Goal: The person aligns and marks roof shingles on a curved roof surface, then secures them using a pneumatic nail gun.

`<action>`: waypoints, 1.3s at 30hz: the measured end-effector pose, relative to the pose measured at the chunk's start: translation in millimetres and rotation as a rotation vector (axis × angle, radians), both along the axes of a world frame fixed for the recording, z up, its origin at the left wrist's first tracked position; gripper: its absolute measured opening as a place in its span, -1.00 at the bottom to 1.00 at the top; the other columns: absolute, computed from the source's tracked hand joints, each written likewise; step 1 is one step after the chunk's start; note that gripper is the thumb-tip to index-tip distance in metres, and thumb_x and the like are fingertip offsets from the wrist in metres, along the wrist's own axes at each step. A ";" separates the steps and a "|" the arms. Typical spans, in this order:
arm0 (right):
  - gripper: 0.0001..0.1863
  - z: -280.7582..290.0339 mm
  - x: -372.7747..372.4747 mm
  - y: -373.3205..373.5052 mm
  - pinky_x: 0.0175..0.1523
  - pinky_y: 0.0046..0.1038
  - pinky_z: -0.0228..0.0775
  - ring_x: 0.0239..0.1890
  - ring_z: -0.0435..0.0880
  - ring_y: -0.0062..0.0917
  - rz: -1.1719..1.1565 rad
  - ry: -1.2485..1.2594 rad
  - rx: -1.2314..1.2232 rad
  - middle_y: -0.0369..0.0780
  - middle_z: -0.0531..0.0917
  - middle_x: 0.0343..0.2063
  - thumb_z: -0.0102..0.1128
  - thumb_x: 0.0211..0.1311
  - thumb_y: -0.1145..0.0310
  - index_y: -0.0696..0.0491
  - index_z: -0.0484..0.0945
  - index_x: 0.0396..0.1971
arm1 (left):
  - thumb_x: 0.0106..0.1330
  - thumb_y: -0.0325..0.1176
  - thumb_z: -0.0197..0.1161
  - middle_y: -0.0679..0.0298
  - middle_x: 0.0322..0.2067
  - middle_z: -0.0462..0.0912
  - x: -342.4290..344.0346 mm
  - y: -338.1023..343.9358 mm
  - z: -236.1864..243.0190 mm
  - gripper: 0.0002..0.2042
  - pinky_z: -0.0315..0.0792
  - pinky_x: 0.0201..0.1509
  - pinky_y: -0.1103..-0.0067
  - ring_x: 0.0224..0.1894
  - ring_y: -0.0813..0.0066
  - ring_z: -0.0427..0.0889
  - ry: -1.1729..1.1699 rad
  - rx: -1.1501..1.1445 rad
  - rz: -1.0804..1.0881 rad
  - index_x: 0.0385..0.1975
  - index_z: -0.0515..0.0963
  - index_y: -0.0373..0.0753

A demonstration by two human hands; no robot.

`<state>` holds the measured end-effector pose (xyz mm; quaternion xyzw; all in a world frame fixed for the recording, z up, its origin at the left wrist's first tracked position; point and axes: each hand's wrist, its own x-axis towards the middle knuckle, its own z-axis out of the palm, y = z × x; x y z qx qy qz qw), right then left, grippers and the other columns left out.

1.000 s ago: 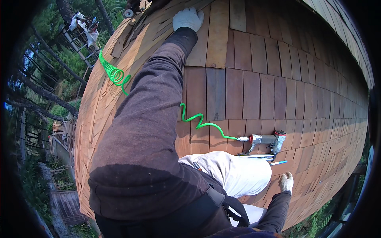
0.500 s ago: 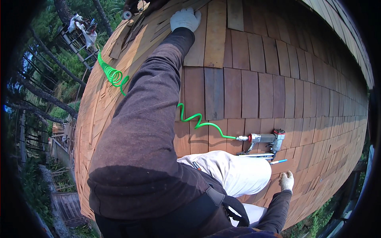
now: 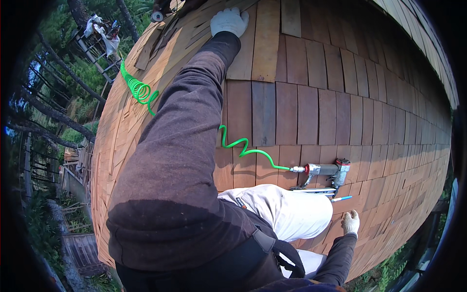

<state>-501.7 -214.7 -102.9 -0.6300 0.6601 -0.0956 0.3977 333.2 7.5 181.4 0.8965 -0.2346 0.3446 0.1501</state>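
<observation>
My left hand (image 3: pixel 229 22), in a white glove, lies on loose-edged wooden shingles (image 3: pixel 264 48) at the top of the view, fingers apart. My right hand (image 3: pixel 350 223), gloved, rests on the shingles at lower right with its fingers curled; whatever they hold, if anything, is hidden. Just above it lie a blue-and-white pen-like stick (image 3: pixel 343 198) and a metal pneumatic nail gun (image 3: pixel 325 170), the latter beside my white-trousered leg (image 3: pixel 296 214). A green coiled air hose (image 3: pixel 260 153) runs from the gun, passing behind my left forearm.
The curved shingled surface (image 3: pixel 399 160) drops away toward trees (image 3: pixel 58 112) on the left. A metal frame hung with white bags (image 3: pixel 111 43) stands at upper left, near the hose's far coils. A small roll (image 3: pixel 156 16) and a dark, unclear object sit at the top. Timber structures (image 3: pixel 78 248) show below.
</observation>
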 end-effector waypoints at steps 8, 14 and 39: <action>-0.46 3.6 -0.4 1.5 -0.50 -0.43 0.46 -0.58 0.61 -0.55 0.003 0.010 -0.009 -0.23 0.65 -0.34 0.20 0.41 0.34 0.09 0.41 0.35 | 0.51 0.15 -0.09 0.03 -0.03 0.75 -1.4 -1.4 0.3 -0.45 0.57 0.12 0.17 0.02 0.02 0.72 0.003 0.004 0.000 0.05 0.67 -0.15; -0.47 4.9 1.8 1.6 -0.51 -0.44 0.47 -0.58 0.61 -0.55 -0.001 0.009 -0.008 -0.23 0.65 -0.35 0.19 0.41 0.35 0.09 0.42 0.34 | 0.50 0.13 -0.09 0.03 -0.07 0.75 -0.4 -1.5 0.0 -0.47 0.58 0.08 0.16 -0.01 0.03 0.73 -0.025 -0.008 -0.005 -0.02 0.69 -0.17; -0.34 39.0 22.0 1.8 0.35 -0.35 0.42 0.22 0.66 -0.29 0.073 0.218 -0.378 -0.04 0.65 0.23 0.39 0.31 0.22 0.18 0.47 0.34 | 0.39 0.15 0.02 -0.07 0.25 0.60 41.3 36.1 31.4 -0.34 0.40 0.38 0.22 0.32 -0.05 0.54 0.362 0.158 -0.270 0.27 0.56 -0.24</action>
